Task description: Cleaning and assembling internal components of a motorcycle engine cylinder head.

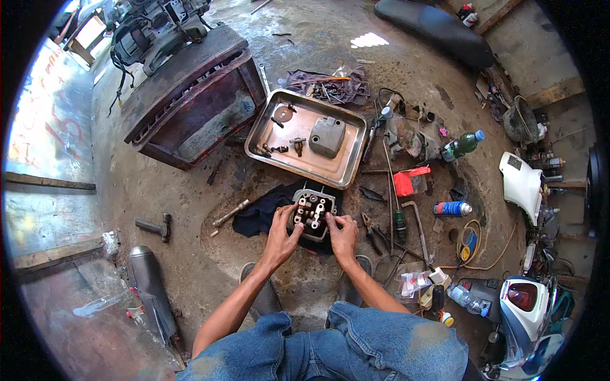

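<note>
A metal engine cylinder head (314,202), its rocker arms showing in the dark cavity, sits on a dark cloth (254,213) on the floor before me. My left hand (283,236) is closed on its left side, thumb and fingers against the rim. On the other side, the bent fingers of my right hand (342,235) grip its right edge near a rocker arm. Just beyond lies a metal tray (260,127) holding a grey valve cover (327,136), a round disc (284,113) and several small parts.
A dark box (197,114) with an engine (152,38) on top stands far left. Left lie a hammer (155,227) and an exhaust muffler (149,279). Right are pliers (370,233), a red box (412,181), a spray can (452,208) and a green bottle (462,146).
</note>
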A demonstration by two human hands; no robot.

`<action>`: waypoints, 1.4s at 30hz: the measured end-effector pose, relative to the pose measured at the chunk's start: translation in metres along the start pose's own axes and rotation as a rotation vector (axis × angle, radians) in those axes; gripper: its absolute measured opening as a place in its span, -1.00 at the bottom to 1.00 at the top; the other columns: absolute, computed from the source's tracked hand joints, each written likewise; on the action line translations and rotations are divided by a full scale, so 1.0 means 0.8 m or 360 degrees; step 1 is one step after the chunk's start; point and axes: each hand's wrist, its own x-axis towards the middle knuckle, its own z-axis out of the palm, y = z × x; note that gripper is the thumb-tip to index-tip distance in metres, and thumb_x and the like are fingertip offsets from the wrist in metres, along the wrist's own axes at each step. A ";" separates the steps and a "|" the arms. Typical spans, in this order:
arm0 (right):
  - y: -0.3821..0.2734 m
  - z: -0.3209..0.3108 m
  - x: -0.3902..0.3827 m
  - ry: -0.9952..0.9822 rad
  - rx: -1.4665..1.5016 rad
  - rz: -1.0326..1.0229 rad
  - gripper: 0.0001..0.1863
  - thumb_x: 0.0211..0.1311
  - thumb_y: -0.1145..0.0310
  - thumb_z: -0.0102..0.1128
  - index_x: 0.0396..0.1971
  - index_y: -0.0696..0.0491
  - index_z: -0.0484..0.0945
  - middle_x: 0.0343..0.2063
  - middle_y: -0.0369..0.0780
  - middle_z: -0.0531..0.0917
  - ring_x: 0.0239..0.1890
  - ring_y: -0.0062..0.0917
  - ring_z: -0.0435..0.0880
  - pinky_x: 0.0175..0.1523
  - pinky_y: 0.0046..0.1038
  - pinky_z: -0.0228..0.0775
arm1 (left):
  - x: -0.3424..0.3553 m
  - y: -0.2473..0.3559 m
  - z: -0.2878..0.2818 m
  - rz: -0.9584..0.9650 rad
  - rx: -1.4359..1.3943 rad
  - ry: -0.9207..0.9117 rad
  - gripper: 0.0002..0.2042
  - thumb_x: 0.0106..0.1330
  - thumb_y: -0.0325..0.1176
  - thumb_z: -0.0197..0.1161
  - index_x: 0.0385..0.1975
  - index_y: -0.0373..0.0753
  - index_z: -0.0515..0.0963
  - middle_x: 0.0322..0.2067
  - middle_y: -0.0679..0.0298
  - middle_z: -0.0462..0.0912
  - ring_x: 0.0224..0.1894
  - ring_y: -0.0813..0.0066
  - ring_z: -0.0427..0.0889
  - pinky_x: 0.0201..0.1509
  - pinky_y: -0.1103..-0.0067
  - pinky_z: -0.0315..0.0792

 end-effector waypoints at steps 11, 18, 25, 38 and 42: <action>-0.019 -0.028 -0.035 0.0211 0.0579 -0.0241 -0.77 0.23 0.49 0.40 -0.11 0.04 0.80 -0.22 -0.27 0.64 -0.12 -0.47 0.63 0.04 -0.43 0.44 | 0.001 0.002 -0.003 -0.0032 -0.0035 0.0025 -0.53 0.42 -0.33 0.31 0.29 -0.29 0.45 0.24 0.02 0.49 0.28 0.06 0.52 0.35 0.30 0.39; -0.003 -0.021 -0.013 0.0077 0.0088 -0.0248 -0.78 0.26 0.33 0.47 -0.13 0.05 0.82 -0.23 -0.20 0.70 -0.13 -0.40 0.69 0.04 -0.39 0.47 | -0.002 0.003 -0.003 0.0014 -0.0068 0.0066 -0.57 0.39 -0.35 0.32 0.22 -0.34 0.49 0.22 -0.05 0.50 0.30 -0.03 0.50 0.41 0.27 0.37; -0.003 -0.019 -0.016 -0.0026 0.0023 -0.0217 -0.73 0.29 0.23 0.46 -0.10 0.03 0.81 -0.24 -0.19 0.65 -0.03 -0.28 0.59 0.16 -0.28 0.41 | -0.003 -0.001 -0.002 -0.0024 -0.0036 0.0031 -0.56 0.47 -0.27 0.30 0.25 -0.33 0.48 0.27 0.00 0.47 0.35 0.03 0.48 0.41 0.27 0.37; 0.001 -0.012 -0.012 -0.0031 0.0090 -0.0264 -0.71 0.30 0.19 0.46 -0.14 0.08 0.83 -0.29 -0.18 0.65 -0.10 -0.26 0.60 0.09 -0.27 0.41 | -0.001 -0.001 0.000 -0.0042 -0.0014 0.0031 -0.55 0.46 -0.25 0.30 0.26 -0.31 0.49 0.29 0.02 0.47 0.35 0.03 0.47 0.42 0.26 0.36; -0.001 -0.011 -0.002 -0.0105 0.0029 -0.0140 -0.70 0.30 0.16 0.48 -0.21 0.11 0.83 -0.33 -0.16 0.65 -0.13 -0.26 0.60 0.06 -0.28 0.42 | -0.002 0.002 -0.003 -0.0055 -0.0024 0.0025 -0.56 0.47 -0.25 0.29 0.26 -0.31 0.48 0.28 0.02 0.48 0.34 0.03 0.48 0.42 0.27 0.36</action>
